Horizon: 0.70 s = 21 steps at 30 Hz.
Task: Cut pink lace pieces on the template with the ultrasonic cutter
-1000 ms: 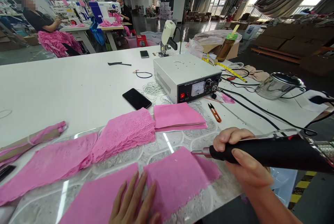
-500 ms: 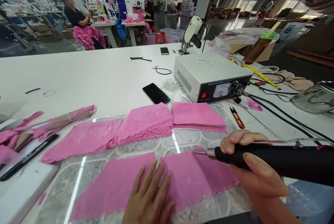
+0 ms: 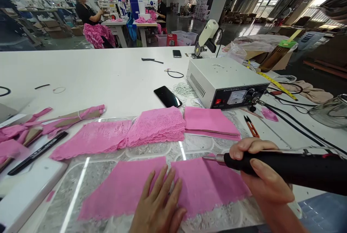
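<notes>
Two flat pink fabric pieces lie side by side on a clear patterned mat (image 3: pixel 154 151): a left piece (image 3: pixel 116 189) and a right piece (image 3: pixel 200 186). My left hand (image 3: pixel 159 204) rests flat with fingers spread across the seam between them. In my right hand (image 3: pixel 262 171) is a black handheld cutting tool with a metal tip (image 3: pixel 287 169), joined by cable to a control box. Its tip sits at the upper edge of the right piece. Behind are a stack of pink lace pieces (image 3: pixel 157 128) and folded pink fabric (image 3: pixel 208 122).
A grey control box (image 3: pixel 227 81) with a dial stands behind, cables running right. Orange thread snips (image 3: pixel 251 127), a phone (image 3: pixel 167 96), a black marker (image 3: pixel 38 153), a yellow tape measure (image 3: pixel 279 86) and a glass jar (image 3: pixel 332 111) lie around. People sew in the background.
The camera view has shifted slightly, so the table items appear a little further right. My hands and the tool keep nearly the same place on the fabric.
</notes>
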Tool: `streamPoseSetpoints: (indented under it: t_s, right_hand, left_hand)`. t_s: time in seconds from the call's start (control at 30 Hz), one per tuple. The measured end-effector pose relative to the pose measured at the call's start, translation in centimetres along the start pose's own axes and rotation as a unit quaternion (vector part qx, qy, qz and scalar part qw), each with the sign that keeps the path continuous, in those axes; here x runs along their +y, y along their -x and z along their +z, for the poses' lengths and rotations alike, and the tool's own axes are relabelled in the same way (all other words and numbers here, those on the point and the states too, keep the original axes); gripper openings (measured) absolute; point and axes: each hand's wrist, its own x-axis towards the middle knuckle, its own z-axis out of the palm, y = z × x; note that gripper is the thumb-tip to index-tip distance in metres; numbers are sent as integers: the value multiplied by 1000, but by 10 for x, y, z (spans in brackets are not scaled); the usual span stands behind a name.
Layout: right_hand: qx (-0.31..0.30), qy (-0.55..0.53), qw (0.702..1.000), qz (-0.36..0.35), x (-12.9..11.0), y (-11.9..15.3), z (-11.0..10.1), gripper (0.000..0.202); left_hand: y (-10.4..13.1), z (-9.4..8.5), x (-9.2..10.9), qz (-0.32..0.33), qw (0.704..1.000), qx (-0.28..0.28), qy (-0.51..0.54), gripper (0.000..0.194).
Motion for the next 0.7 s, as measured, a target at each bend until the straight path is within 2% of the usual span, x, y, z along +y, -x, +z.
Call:
streamPoseSetpoints:
  t_s: [0.17, 0.3, 0.47, 0.6, 0.7]
  right_hand:
    - [5, 7, 1000, 2, 0, 0, 1, 9]
    - [14, -3, 1000, 5, -2, 2, 12, 11]
    - [-24, -4, 999, 27, 0, 8, 25, 9]
    - [-39, -8, 999, 27, 2, 9, 28, 9]
    - [-39, -5, 999, 23, 3, 9, 28, 8]
  left_hand:
    - [-1, 1, 5, -34, 999, 26, 26, 36]
    - [-1, 2, 7, -28, 999, 18, 15, 36]
    - [-1, 0, 7, -34, 999, 17, 9, 37]
    - [-1, -2, 6, -13, 1000, -5, -3, 35]
    - [-1, 1, 7, -27, 999, 20, 8, 35]
